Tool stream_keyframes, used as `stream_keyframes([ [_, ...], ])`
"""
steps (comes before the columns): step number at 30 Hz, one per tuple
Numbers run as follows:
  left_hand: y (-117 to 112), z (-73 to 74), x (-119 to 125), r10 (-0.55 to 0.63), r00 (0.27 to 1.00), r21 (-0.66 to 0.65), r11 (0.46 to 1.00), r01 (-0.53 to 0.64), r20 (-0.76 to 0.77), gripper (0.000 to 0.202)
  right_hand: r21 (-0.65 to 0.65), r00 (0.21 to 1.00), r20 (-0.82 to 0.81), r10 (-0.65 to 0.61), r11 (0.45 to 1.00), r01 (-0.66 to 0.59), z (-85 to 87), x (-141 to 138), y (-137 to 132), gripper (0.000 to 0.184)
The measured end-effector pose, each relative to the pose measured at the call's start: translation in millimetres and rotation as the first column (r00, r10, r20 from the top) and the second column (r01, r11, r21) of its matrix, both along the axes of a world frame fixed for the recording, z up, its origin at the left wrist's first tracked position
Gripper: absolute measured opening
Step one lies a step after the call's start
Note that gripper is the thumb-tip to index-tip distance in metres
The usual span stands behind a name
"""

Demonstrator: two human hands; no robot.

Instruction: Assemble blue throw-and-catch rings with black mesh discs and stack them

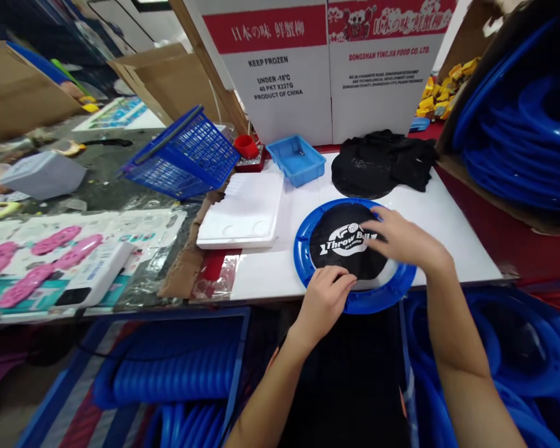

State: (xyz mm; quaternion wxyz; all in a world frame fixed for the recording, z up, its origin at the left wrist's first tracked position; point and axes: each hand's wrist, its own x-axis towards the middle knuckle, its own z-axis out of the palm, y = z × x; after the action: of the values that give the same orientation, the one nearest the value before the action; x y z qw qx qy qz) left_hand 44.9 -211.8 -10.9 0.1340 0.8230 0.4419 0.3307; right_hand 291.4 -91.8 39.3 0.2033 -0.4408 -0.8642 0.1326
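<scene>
A blue plastic ring (303,249) lies at the near edge of the white tabletop. Inside it sits a round black mesh (324,227) with a white "Throw Ball" print, and at its lower right a pale strip shows between mesh and ring. My left hand (324,295) has its fingers pinched together on the near edge of the mesh; the fingertips are partly hidden. Over the right side of the mesh and ring is my right hand (399,236), fingers spread and slightly blurred. Behind the ring lies a pile of black mesh pieces (364,165).
A light blue tray (296,160), a white foam lid (242,211), a red cup (246,147) and a blue basket (186,155) stand left. Stacked blue rings (508,149) fill a carton at right; more rings (168,373) lie below the table. A printed white carton (289,112) stands behind.
</scene>
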Motion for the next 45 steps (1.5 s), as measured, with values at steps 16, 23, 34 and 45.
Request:
stream_keyframes([
  [16, 46.0, -7.7, -32.2, -0.318, 0.922, -0.003, 0.945, 0.327, 0.219, 0.018, 0.195, 0.922, -0.387, 0.02, 0.979, 0.06, -66.4, -27.7, -106.2, 0.03],
  [23, 47.1, -8.7, -39.2, -0.367, 0.924, -0.063, 0.925, 0.374, 0.106, 0.022, 0.148, 0.96, -0.27, 0.075, 0.988, -0.036, -66.8, -17.6, -109.1, 0.027],
  [34, 42.9, -1.2, -38.0, -0.365, 0.927, -0.05, 0.928, 0.37, 0.084, 0.021, 0.131, 0.966, -0.25, 0.065, 0.991, -0.032, -63.8, -19.9, -110.8, 0.028],
  [45, 41.3, -2.4, -36.4, -0.362, 0.928, -0.022, 0.931, 0.365, 0.088, 0.019, 0.145, 0.964, -0.252, 0.087, 0.988, -0.051, -62.0, -21.6, -111.0, 0.026],
])
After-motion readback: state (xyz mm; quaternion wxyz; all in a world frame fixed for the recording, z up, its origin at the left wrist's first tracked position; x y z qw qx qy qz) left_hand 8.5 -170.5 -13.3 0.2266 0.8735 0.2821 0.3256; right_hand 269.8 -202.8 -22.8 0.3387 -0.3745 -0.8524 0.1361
